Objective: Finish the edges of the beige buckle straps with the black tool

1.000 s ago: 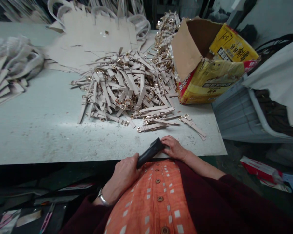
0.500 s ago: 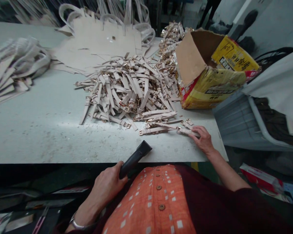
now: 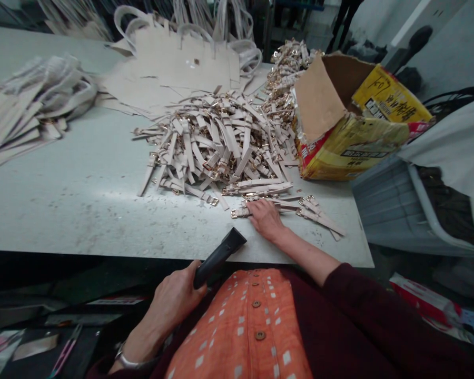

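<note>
My left hand (image 3: 177, 296) is wrapped round a black tool (image 3: 221, 256) with a wide, flat end, held over the table's front edge. At the near side of a row of pale straps, my right hand (image 3: 266, 218) has its fingers closed on a buckle strap (image 3: 240, 212); its fingertips are partly hidden. To its right, a few loose buckle straps (image 3: 319, 216) lie fanned out. Behind the row (image 3: 260, 187) is a large heap of pale buckle straps (image 3: 217, 139) with gold buckles, lying in all directions.
A torn yellow carton (image 3: 339, 147) stands open at the table's right end, beside a grey bin (image 3: 395, 200). Pale bag panels with handles (image 3: 174, 58) lie at the back. More handled pieces (image 3: 35, 105) are piled at the left. A person's legs (image 3: 342, 21) show far behind.
My right hand has let go of the straps on the right and moved left to the strap row. My left hand still holds the black tool. The view has shifted slightly.
</note>
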`<state>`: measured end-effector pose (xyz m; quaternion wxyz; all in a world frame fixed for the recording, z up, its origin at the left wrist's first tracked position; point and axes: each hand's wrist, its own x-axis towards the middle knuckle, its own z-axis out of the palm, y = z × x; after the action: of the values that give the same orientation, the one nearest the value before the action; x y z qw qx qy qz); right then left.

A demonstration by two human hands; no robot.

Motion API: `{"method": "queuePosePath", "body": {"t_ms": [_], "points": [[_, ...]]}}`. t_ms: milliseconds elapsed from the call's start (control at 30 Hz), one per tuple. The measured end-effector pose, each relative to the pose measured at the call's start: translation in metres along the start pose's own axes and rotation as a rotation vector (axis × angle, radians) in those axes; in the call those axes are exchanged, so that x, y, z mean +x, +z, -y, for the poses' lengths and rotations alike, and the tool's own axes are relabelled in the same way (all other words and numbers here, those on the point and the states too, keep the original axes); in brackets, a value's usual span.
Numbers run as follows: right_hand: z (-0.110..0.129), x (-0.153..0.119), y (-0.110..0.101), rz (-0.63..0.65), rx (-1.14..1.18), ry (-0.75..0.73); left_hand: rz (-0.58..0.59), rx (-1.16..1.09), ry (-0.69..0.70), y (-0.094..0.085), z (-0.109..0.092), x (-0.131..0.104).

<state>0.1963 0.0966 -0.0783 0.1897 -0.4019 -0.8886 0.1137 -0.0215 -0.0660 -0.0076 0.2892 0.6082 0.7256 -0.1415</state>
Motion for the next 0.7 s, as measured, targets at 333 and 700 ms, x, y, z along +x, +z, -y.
{"method": "queuePosePath", "body": {"t_ms": [333,700], "points": [[0.004,-0.001,-0.006,0.048,0.115,-0.022,-0.007,-0.046,-0.023,0.002,0.013,-0.005],[0.002,-0.084,0.004,-0.002,0.357,0.013,0.095,0.126,0.056,-0.008,0.004,0.003]]}}
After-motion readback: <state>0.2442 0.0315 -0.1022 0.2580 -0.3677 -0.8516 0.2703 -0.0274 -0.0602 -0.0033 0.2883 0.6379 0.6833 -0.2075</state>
